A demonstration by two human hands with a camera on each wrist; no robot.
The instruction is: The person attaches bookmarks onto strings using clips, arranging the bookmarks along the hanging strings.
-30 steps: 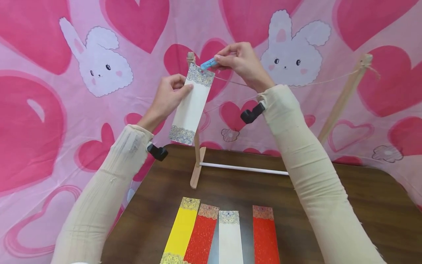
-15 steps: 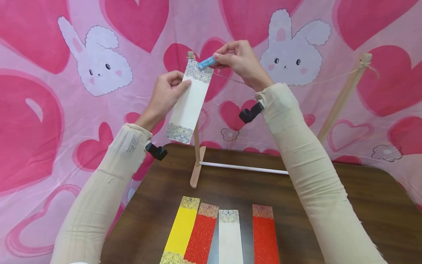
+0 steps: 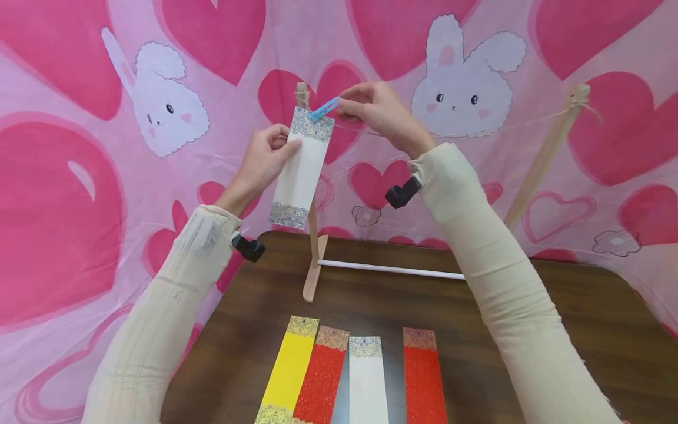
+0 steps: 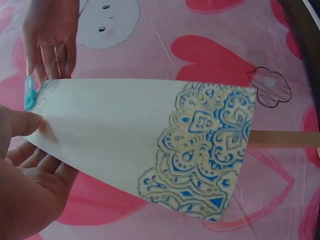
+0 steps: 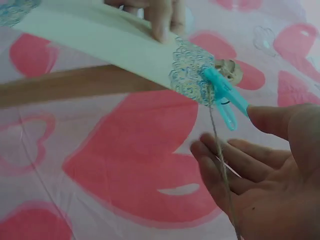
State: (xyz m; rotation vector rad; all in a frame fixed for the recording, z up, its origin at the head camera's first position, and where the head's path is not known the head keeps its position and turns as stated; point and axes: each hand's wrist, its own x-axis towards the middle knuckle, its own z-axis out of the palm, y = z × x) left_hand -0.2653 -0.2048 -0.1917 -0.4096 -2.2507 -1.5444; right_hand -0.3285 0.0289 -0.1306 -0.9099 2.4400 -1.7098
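A white card [image 3: 303, 171] with blue-and-cream lace-patterned ends hangs tilted near the left post. My left hand [image 3: 261, 160] pinches its left edge between thumb and fingers, as the left wrist view also shows. A light blue clothespin [image 5: 225, 90] is clipped at the card's top, where the twine [image 5: 220, 155] meets it. My right hand [image 3: 384, 113] is just right of the clothespin. In the right wrist view the right thumb [image 5: 267, 119] touches one clothespin arm, while the other fingers are spread away from it.
The wooden stand has a left post [image 3: 313, 229], a right post [image 3: 548, 156] and a white crossbar [image 3: 389, 270]. On the brown table [image 3: 529, 318] lie a yellow card [image 3: 288, 371], two red cards [image 3: 424, 377] and another white card [image 3: 368, 377]. A pink heart-print cloth [image 3: 381, 35] hangs behind.
My right hand's fingers have loosened from the clothespin, which now stays clipped on the card and twine. The card and both hands have lowered slightly.
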